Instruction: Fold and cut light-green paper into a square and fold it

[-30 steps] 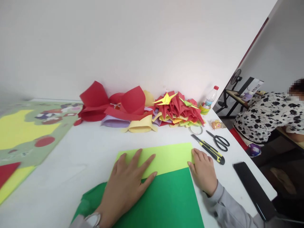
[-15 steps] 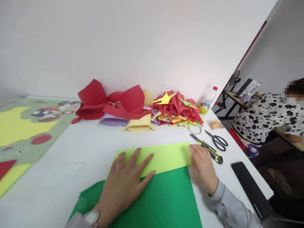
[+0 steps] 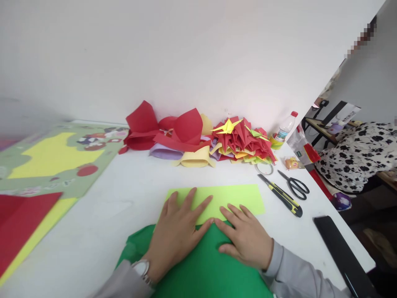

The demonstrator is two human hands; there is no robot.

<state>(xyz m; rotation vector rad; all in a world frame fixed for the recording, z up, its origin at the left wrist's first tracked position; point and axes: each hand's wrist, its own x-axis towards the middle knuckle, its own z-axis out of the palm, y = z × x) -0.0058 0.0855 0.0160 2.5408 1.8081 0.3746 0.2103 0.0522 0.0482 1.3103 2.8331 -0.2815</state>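
A lime-green strip of paper (image 3: 238, 198) lies across the far part of a dark green sheet (image 3: 214, 277) on the white table. My left hand (image 3: 180, 227) rests flat on the strip's left part with its fingers spread; a watch (image 3: 141, 268) is on that wrist. Beside it, my right hand (image 3: 245, 236) lies open, its fingertips on the strip's near edge and its thumb over the dark green sheet. The strip's left end is partly hidden under my left hand.
Behind are red paper shapes (image 3: 189, 130), a heap of folded paper stars (image 3: 238, 138) and a bottle (image 3: 285, 126). At right lie a utility knife (image 3: 281, 195), scissors (image 3: 296, 186) and a long black object (image 3: 341, 252). A person in a patterned top (image 3: 356, 153) is beyond.
My right hand has moved left from the strip's right end to its near edge, close to my left hand. My left hand stays on the strip while the view has shifted.
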